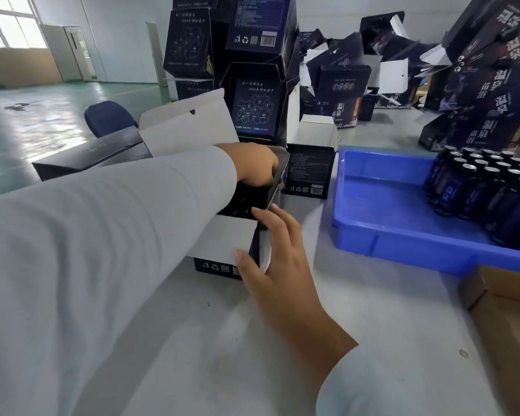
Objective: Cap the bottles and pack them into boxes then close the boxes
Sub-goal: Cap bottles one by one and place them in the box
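Observation:
An open dark box (222,235) with white inner flaps stands on the white table in front of me. Dark bottle tops (240,210) show inside it. My left hand (257,166) reaches across the box's top and grips its far side flap (279,172), fingers curled over the edge. My right hand (270,253) holds the box's near right corner, thumb on the front flap and fingers against the side. A blue tray (382,223) to the right carries several capped dark bottles (487,190).
A tall stack of closed dark boxes (252,70) rises behind the open box. Many open empty boxes (357,76) lie across the back and right. A small box (309,171) stands by the tray. A brown carton (508,325) sits at the right edge. A blue chair (108,117) is at the left.

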